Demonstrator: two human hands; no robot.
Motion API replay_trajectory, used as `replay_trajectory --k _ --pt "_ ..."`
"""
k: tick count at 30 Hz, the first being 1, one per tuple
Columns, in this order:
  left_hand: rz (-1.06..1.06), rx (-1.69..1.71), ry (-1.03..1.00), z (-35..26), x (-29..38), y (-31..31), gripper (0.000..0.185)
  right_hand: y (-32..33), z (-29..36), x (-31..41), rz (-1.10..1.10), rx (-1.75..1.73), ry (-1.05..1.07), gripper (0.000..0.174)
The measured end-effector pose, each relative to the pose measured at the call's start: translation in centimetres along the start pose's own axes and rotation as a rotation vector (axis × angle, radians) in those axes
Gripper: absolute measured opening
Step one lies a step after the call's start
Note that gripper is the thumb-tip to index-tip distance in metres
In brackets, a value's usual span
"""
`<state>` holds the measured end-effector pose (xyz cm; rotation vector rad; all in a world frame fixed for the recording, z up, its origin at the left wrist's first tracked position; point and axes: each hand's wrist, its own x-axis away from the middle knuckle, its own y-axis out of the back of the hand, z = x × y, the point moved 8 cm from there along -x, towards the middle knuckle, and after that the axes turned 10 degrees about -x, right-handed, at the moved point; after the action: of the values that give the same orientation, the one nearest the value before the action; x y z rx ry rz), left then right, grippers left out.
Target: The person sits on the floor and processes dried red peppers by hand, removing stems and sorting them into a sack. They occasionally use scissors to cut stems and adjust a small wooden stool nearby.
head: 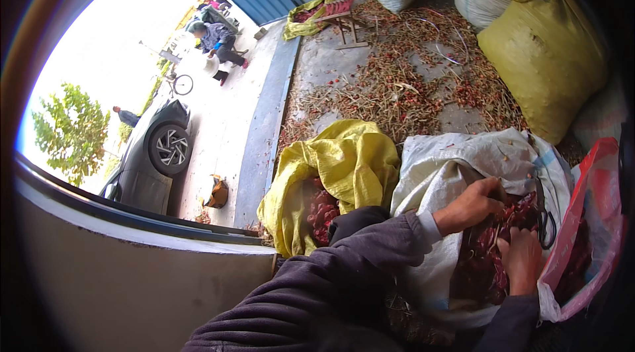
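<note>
Before me a white woven sack (439, 153) lies with its mouth spread wide, and dark red dried chili peppers (478, 272) fill it. My left hand (469, 207) is over the far side of the peppers, thumb and fingers curled towards each other. Closer to me, my right hand (522, 258) rests among the peppers with its fingers bent. The fingertips of both hands are partly hidden, so whether either one grips a pepper is unclear. A thin black loop (548, 230), possibly a scissors handle, lies at the sack's right inner side.
A yellow woven sack (347, 148) with red peppers stands left. A red-and-white plastic bag (565, 257) is at the right. Stems and pepper scraps (397, 89) litter the floor near a wooden stool (347, 29) and full sacks (540, 49). Outside are a car (149, 153) and a seated person (218, 39).
</note>
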<state>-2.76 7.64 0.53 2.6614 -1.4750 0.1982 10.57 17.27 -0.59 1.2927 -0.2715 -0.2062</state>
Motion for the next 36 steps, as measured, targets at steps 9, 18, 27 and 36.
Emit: replay_trajectory --k 9,18,27,36 --pt "0.019 -0.326 -0.191 -1.0 0.6 -1.3 0.022 -1.4 2.0 -0.4 -0.004 -0.158 0.082 0.034" --pt "-0.091 -0.601 -0.295 -0.4 0.7 -1.6 0.026 -0.3 -0.7 -0.6 -0.210 -0.539 -0.203 0.027" --pt "-0.100 -0.469 -0.352 -0.5 0.6 -2.4 0.027 1.8 2.9 0.9 -0.362 -0.602 -0.095 0.028" --pt "-0.122 -0.452 -0.478 -1.8 1.1 -2.7 0.024 2.1 3.2 1.0 -0.283 -0.768 -0.040 0.022"
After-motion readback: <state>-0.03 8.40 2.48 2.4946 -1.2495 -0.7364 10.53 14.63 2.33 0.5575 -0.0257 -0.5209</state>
